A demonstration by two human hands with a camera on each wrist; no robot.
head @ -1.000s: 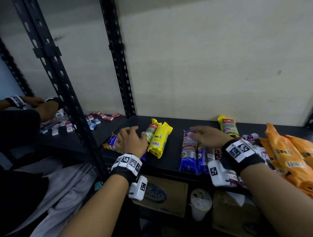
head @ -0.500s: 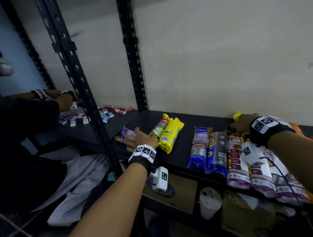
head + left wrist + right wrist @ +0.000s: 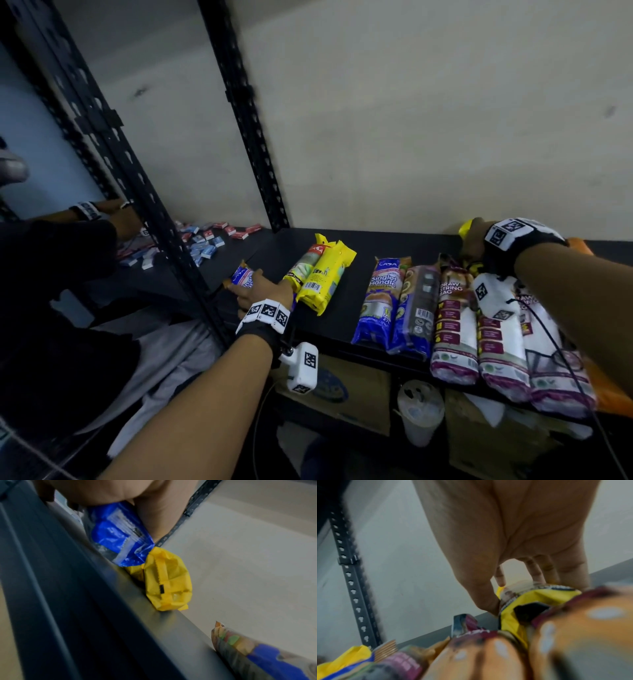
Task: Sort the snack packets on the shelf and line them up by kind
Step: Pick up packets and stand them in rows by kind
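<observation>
On the black shelf (image 3: 342, 318) my left hand (image 3: 248, 286) lies over a small blue packet (image 3: 241, 275) at the shelf's left end. In the left wrist view its thumb (image 3: 159, 513) runs down the blue packet's (image 3: 116, 534) side, holding it. Two yellow packets (image 3: 322, 274) lie just right of it. Two blue packets (image 3: 380, 298) and a row of purple-and-white packets (image 3: 455, 325) follow to the right. At the back right my right hand (image 3: 471, 240) grips a yellow packet (image 3: 530, 599), with the thumb (image 3: 484, 599) on one side and the fingers over its top.
Black perforated uprights (image 3: 246, 113) frame the shelf. Another person's hands (image 3: 102, 212) work at the neighbouring shelf among small red and blue boxes (image 3: 202, 240). Orange bags (image 3: 579, 243) lie at the far right. Below stand a cardboard box (image 3: 342, 387) and a plastic cup (image 3: 419, 407).
My right hand left the blue packets and reached to the back right, closing round the yellow packet. My left hand slid left onto the small blue packet.
</observation>
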